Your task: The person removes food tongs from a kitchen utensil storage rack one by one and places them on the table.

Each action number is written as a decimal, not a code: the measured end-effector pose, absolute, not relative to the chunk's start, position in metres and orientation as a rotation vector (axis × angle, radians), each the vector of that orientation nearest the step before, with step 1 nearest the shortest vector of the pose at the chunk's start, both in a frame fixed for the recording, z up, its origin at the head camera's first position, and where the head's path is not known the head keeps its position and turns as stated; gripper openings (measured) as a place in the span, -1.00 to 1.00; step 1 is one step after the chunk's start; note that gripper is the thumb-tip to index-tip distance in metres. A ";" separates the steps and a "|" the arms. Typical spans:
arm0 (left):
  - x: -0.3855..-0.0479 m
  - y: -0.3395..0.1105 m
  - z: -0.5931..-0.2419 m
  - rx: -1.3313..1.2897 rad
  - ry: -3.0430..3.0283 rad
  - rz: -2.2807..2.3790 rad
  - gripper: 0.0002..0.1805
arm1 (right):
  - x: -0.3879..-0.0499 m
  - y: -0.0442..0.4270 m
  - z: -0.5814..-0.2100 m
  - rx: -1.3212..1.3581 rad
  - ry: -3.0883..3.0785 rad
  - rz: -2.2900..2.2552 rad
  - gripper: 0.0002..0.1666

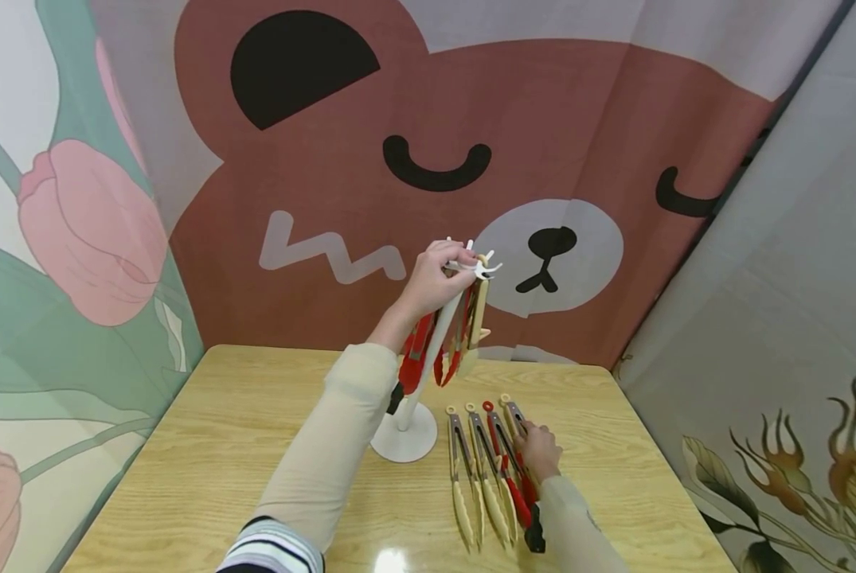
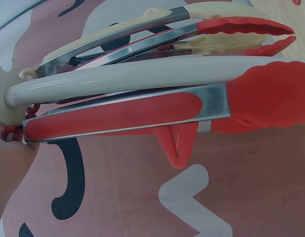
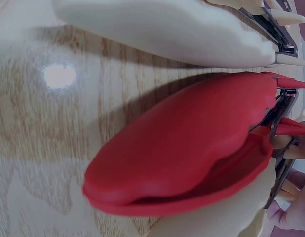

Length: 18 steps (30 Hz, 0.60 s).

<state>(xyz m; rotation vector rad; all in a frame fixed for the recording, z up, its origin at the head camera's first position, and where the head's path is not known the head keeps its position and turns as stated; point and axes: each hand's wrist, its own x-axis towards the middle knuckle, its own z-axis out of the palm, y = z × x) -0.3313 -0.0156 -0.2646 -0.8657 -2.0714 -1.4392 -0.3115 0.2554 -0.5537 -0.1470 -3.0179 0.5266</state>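
At the top of the white stand, my left hand pinches the ring end of the red tongs beside a hook. More red and cream tongs hang from the stand's other hooks. My right hand has its fingers round the handles of the rightmost cream-ringed tongs lying on the table. Next to them lie red tongs and other cream tongs, roughly parallel. In the right wrist view, only part of my right hand shows at the right edge.
The wooden table has the stand's round base left of the laid-out tongs. A bear-patterned curtain hangs behind the table, with flowered cloths at the left and right.
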 end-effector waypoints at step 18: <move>-0.330 -0.014 -0.264 -0.858 -2.086 -1.435 -0.82 | -0.312 0.257 -0.557 -0.130 -3.063 0.526 -0.51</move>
